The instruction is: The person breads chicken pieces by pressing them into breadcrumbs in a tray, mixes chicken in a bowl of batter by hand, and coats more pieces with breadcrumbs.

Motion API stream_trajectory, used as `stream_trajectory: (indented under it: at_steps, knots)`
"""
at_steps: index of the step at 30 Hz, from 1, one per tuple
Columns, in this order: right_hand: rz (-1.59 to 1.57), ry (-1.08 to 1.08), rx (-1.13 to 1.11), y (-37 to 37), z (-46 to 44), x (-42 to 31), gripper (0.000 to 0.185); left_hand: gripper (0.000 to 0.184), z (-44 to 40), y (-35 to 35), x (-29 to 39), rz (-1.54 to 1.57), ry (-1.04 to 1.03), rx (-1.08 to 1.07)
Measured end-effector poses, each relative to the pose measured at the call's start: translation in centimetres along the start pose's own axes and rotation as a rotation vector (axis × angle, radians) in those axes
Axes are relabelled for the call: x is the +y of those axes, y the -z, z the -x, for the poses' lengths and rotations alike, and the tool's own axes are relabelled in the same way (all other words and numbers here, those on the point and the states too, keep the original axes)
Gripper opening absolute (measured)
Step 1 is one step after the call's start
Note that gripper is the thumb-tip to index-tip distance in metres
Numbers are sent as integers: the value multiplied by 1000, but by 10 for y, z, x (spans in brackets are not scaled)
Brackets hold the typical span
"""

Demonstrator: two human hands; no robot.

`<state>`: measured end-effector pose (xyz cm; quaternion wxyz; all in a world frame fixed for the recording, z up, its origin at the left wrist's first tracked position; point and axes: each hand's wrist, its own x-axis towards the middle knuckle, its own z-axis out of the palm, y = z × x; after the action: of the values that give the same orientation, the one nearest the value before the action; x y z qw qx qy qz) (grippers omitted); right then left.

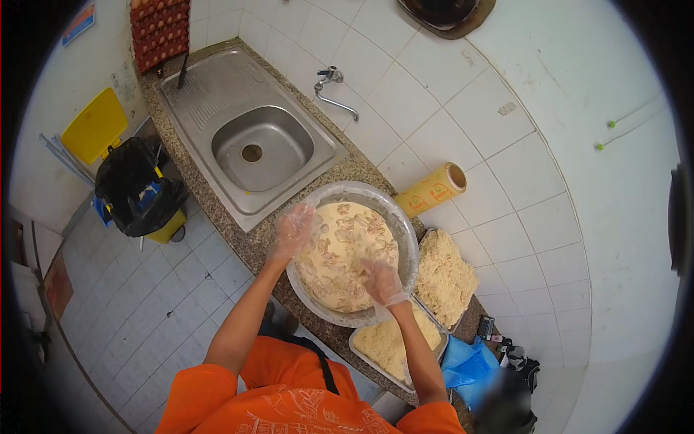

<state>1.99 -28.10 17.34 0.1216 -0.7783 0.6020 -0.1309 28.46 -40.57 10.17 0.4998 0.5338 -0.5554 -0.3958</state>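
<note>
A large metal bowl point(410, 246) sits on the counter, holding pale creamy batter with pieces of what looks like raw meat point(347, 235) in it. My left hand point(294, 230), in a clear plastic glove, grips the bowl's left rim. My right hand point(383, 281), also in a clear glove, reaches into the batter at the bowl's right side. Its fingertips are sunk among the coated pieces, so whether they close on one is hidden. Below my right wrist lies a tray of pale crumbs point(394, 340); a second heaped tray of crumbs point(442, 278) is beside the bowl.
A steel sink point(264, 145) with a wall tap point(334, 90) lies left of the bowl. A roll of cling film point(432, 189) stands behind it by the tiled wall. A blue plastic bag point(468, 365) is at the right, a lidded bin point(137, 188) on the floor, and egg trays point(159, 32) at the far end.
</note>
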Motion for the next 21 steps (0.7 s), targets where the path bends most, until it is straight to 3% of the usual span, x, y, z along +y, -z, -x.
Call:
stream_trajectory:
  at_steps: [1, 4, 10, 13, 16, 19, 21]
  knots:
    - [-93, 2, -98, 2, 4, -1, 40, 37, 1, 1, 3, -9, -8, 13]
    - [-136, -276, -110, 7, -2, 4, 48, 38, 4, 10, 21, 52, -61, -21]
    - [321, 3, -71, -62, -21, 28, 50, 33, 1, 8, 15, 6, 20, -71]
    - [400, -159, -264, -77, -28, 34, 56, 36, 0, -4, -9, 37, -5, 9]
    - [202, -197, -155, -63, -28, 35, 50, 34, -2, -7, -15, 87, -35, 39]
    - [-151, -275, 130, -19, -13, 10, 40, 34, 2, 3, 7, 32, -18, -32]
    - [-158, -417, 184, 15, 0, -7, 34, 33, 3, 2, 9, 52, 27, -25]
